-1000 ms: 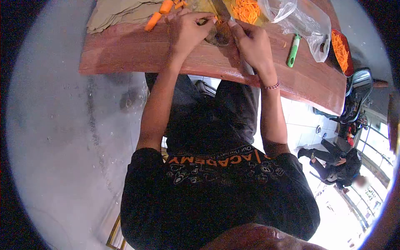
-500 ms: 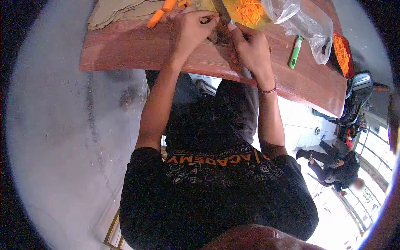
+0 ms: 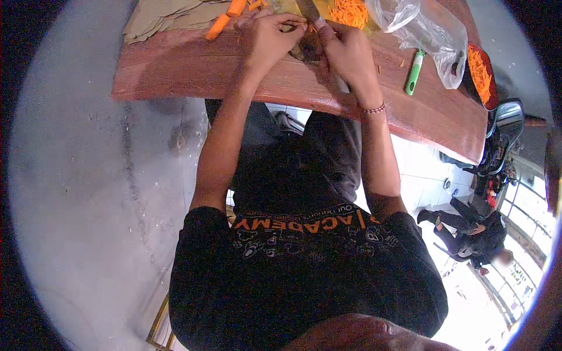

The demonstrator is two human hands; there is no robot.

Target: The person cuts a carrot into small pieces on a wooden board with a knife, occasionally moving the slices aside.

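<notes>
My right hand point(image 3: 353, 55) is closed round the handle of a knife point(image 3: 307, 8), whose blade points away toward the far table edge. Beside the blade, my left hand point(image 3: 275, 36) is closed in a pinch, with a small orange carrot piece point(image 3: 311, 27) at its fingertips. Thick carrot pieces point(image 3: 219, 27) lie just left of my left hand. A heap of shredded carrot point(image 3: 349, 11) sits on a yellowish surface beyond my right hand. What lies under both hands is partly hidden and dark.
On the reddish wooden table point(image 3: 175, 67) are brown sheets point(image 3: 167, 17) at left, a clear plastic bag point(image 3: 430, 35) and a green-handled tool point(image 3: 415, 73) at right. A red container point(image 3: 492, 96) of carrot shreds stands at the right edge. Another person point(image 3: 468, 231) sits farther off.
My right hand has shifted slightly forward and left with the knife. The left hand stays nearly in place, and orange now shows near its fingertips.
</notes>
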